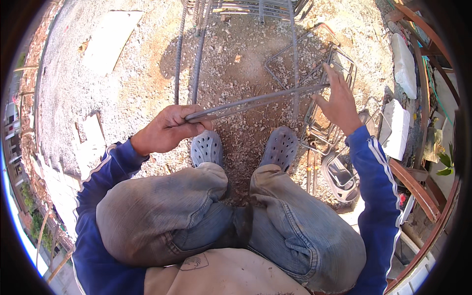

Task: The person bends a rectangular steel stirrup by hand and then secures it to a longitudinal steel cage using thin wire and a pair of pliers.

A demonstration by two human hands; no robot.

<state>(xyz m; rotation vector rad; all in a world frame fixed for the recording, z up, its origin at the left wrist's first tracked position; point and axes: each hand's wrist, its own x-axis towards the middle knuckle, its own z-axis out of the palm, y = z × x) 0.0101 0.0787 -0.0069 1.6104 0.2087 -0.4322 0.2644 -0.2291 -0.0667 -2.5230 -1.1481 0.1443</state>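
Observation:
My left hand is wrapped round the near end of a rebar stirrup, a bent grey steel rod seen almost edge-on. It slants up to the right above my shoes. The far end reaches the palm side of my right hand, whose fingers are stretched out with the thumb apart. Whether that palm presses on the stirrup, I cannot tell. Beneath and beside my right hand, a pile of stirrups lies on the gravel. Ahead of me stand long ribbed bars, with a stack of steel rods at the top edge.
My grey clogs rest on gravelly ground. A pair of sandals lies at the right, near the stirrups. White blocks and rusty steel beams line the right side. A pale board lies at the far left.

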